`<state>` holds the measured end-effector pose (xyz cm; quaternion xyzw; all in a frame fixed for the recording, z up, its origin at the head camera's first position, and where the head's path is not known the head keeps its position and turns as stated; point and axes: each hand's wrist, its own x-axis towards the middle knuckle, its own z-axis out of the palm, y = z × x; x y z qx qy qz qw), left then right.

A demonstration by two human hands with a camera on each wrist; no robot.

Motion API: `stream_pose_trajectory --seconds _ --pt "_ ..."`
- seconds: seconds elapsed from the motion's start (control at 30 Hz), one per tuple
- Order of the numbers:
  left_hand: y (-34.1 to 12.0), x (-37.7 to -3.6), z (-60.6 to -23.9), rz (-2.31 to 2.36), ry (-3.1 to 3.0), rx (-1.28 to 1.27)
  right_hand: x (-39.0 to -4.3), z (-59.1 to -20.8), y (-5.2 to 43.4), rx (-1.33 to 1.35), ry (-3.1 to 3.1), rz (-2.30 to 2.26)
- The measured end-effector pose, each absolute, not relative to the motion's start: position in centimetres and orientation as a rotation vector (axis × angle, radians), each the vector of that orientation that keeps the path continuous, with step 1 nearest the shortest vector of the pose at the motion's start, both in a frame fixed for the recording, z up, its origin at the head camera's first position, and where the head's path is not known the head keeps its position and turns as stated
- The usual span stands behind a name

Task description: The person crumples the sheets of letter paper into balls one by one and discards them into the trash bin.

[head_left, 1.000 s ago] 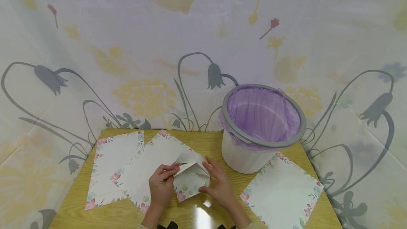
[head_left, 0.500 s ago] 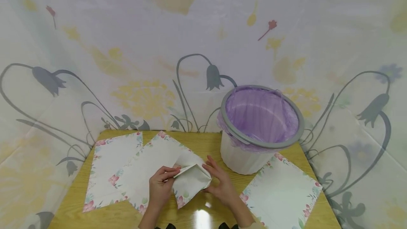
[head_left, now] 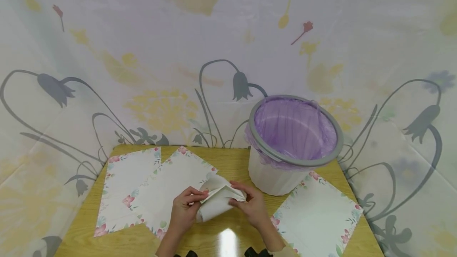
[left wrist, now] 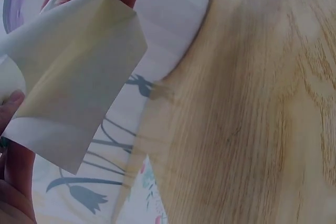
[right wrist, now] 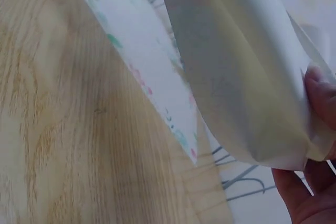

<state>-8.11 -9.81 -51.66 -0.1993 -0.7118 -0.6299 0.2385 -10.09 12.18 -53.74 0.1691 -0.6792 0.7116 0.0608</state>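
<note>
Your left hand [head_left: 183, 209] and right hand [head_left: 252, 206] both have fingers curled round the folded sheet of paper [head_left: 218, 198], pinching it from either side. It is lifted above the table [head_left: 232, 162] near the front edge, just ahead of the bin [head_left: 271, 177], its long axis running left to right.

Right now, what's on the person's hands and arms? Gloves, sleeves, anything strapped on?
Both the left hand and the right hand are bare: no gloves, and no rings or markings can be made out. The forearms are bare down to the bottom edge of the head view, where a pale strip that may be a sleeve edge shows. Small dark shapes sit between the forearms there; what they are cannot be told.
</note>
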Motion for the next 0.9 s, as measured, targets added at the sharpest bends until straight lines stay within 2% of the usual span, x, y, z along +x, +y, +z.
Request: stream_pose_trajectory --seconds 0.47,0.9 --pt "-10.2 -7.7 -50.9 -1.877 -2.103 -0.638 -10.2 -53.3 11.7 0.160 -2.038 1.958" --pt "-10.7 -8.5 -54.5 -1.455 -2.307 -0.814 -10.2 -53.4 11.5 0.239 -1.864 1.919"
